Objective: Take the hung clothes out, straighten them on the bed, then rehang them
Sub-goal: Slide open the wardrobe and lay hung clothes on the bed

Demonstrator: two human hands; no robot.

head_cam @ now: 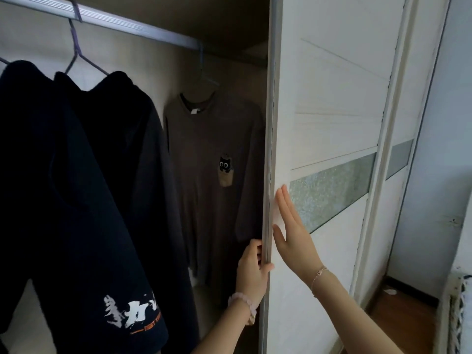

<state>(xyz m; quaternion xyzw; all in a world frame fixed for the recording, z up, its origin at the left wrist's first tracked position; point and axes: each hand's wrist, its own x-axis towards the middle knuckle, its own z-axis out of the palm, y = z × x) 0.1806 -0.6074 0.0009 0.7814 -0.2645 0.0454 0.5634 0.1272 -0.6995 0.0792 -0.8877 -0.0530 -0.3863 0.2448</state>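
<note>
Head camera shows three hung garments point(209, 154); left hand point(251, 270) grips the door edge point(268, 175), right hand point(291, 226) presses flat against it.

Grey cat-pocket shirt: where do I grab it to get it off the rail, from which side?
Grip the neck of the blue hanger, exposed above the collar of the grey cat-pocket shirt, and lift the hook off the rail. Probably come from the front-left: the sliding door hides its other shoulder.
</note>
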